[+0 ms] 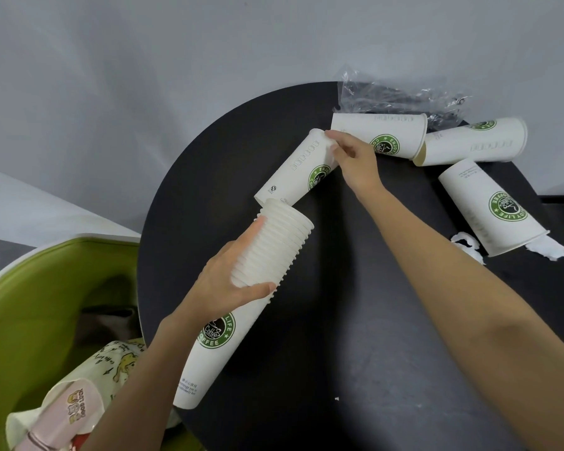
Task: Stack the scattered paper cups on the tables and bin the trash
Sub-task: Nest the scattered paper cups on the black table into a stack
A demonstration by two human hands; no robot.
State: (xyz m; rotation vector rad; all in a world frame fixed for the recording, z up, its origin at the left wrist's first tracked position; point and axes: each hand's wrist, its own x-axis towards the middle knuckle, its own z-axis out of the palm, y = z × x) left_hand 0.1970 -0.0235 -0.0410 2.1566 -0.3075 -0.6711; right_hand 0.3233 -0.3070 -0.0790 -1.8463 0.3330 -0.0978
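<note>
My left hand (228,284) grips a tall stack of nested white paper cups (267,255) with a green coffee logo, held tilted over the round black table (355,336). My right hand (352,157) pinches the rim of a single cup (297,170), whose base sits in the mouth of the stack. Three more cups lie on their sides at the table's far right: one (388,131) just behind my right hand, one (476,144) beside it, one (492,206) nearer me. Crumpled white paper (469,247) lies at that last cup's mouth.
A crumpled clear plastic bag (394,96) lies at the table's far edge. A green bin (46,288) stands left of the table with printed paper bags (88,385) inside. Grey floor lies beyond the table.
</note>
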